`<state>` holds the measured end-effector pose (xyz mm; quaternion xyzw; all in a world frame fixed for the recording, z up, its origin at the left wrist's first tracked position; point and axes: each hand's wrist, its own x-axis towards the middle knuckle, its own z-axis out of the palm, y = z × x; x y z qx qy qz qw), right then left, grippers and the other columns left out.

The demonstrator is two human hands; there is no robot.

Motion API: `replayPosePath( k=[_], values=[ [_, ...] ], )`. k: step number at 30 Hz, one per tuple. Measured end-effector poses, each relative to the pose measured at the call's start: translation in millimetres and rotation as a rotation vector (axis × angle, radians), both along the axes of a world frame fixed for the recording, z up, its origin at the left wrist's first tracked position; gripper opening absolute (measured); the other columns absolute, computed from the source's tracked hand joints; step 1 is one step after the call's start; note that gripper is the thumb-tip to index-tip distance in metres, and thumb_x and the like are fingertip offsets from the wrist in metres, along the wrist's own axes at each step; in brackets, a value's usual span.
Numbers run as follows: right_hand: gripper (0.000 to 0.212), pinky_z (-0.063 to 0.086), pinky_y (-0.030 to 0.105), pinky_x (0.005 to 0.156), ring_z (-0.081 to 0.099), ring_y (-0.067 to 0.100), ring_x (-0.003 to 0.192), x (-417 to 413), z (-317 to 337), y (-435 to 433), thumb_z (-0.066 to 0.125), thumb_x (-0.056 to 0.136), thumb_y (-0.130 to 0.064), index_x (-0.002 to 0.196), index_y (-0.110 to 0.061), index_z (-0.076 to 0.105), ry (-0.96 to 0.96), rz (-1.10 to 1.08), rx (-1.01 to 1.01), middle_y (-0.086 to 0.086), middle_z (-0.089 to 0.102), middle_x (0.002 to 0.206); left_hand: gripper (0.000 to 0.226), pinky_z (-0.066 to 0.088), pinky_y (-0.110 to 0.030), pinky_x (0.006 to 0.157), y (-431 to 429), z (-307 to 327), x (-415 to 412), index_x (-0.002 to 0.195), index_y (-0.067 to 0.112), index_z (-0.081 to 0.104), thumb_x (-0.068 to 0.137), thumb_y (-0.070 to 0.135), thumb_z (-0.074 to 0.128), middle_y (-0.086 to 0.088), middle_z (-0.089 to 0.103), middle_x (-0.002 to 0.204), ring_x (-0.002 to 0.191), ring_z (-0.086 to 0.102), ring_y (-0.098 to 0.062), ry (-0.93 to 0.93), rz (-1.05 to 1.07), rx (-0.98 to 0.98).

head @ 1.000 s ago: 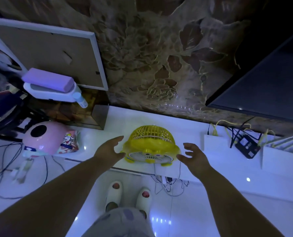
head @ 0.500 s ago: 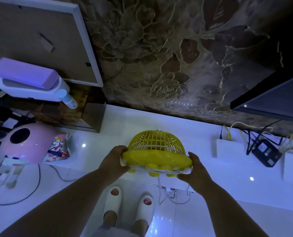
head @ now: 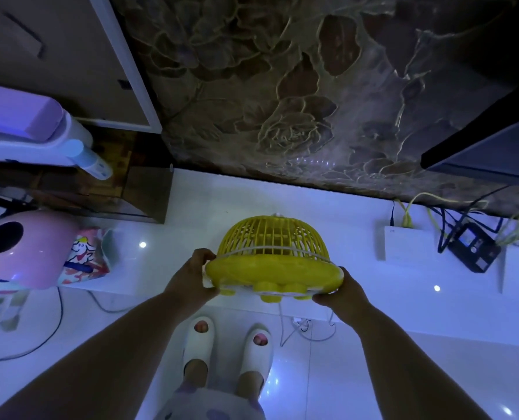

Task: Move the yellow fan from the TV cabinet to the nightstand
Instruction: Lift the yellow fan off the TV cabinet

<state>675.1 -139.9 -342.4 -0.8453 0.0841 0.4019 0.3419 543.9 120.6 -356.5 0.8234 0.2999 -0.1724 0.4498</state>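
Both hands are on the yellow fan (head: 271, 262) at centre frame: the left hand (head: 191, 277) clasps its left rim, the right hand (head: 341, 294) grips the lower right edge, fingers curled underneath. The fan sits tilted, grille up, over the front edge of the white TV cabinet (head: 327, 219). A pink dome-shaped object (head: 25, 247) is at left. White slippers (head: 228, 347) stand on the glossy floor below. Cables and a white box (head: 406, 242) cluster at right.

A small yellow fan (head: 274, 262) with a domed slatted grille and rounded yellow base, tilted grille-up, gripped at both sides, above a white TV cabinet (head: 282, 207).
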Motion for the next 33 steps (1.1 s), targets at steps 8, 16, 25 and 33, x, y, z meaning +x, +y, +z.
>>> replayPosePath(
  k=[8, 16, 25, 33],
  values=[
    [0.051, 0.041, 0.028, 0.066, 0.053, 0.026, 0.079, 0.0, -14.5, -1.4, 0.072, 0.069, 0.003, 0.109, -0.017, 0.049, 0.054, -0.030, -0.023, 0.010, 0.057, 0.087, 0.059, 0.050, -0.035, 0.081, -0.4, -10.3, 3.3, 0.116, 0.022, 0.050, 0.065, 0.015, 0.078, -0.004, 0.063, 0.101, 0.094, 0.059, -0.025, 0.054, 0.009, -0.077],
    [0.056, 0.042, 0.032, 0.074, 0.052, 0.027, 0.090, 0.4, -11.3, -5.3, 0.073, 0.068, 0.004, 0.119, -0.009, 0.052, 0.010, -0.013, 0.046, 0.011, 0.060, 0.094, 0.062, 0.048, -0.038, 0.093, -3.2, -13.6, -3.5, 0.120, 0.024, 0.050, 0.065, 0.021, 0.077, -0.002, 0.063, 0.115, 0.106, 0.057, -0.022, -0.063, 0.127, -0.085],
    [0.046, 0.044, 0.040, 0.081, 0.053, 0.029, 0.103, 20.9, 32.7, 8.2, 0.074, 0.073, -0.010, 0.111, -0.020, 0.049, 0.068, 0.073, 0.136, 0.007, 0.057, 0.111, 0.052, 0.045, -0.004, 0.068, 19.8, 39.4, -1.8, 0.099, 0.056, 0.053, 0.052, 0.054, 0.076, 0.044, 0.061, 0.094, 0.090, 0.059, 0.016, -0.198, 0.136, -0.295],
    [0.039, 0.054, 0.044, 0.085, 0.063, 0.028, 0.106, 27.7, 111.0, 25.7, 0.063, 0.084, -0.013, 0.122, -0.018, 0.057, 0.065, -0.018, 0.481, 0.007, 0.064, 0.120, 0.040, 0.056, -0.026, 0.074, 26.8, 110.2, 4.0, 0.109, 0.030, 0.058, 0.073, 0.039, 0.073, 0.009, 0.072, 0.103, 0.098, 0.067, -0.013, -0.405, 0.377, -0.543]
  ],
)
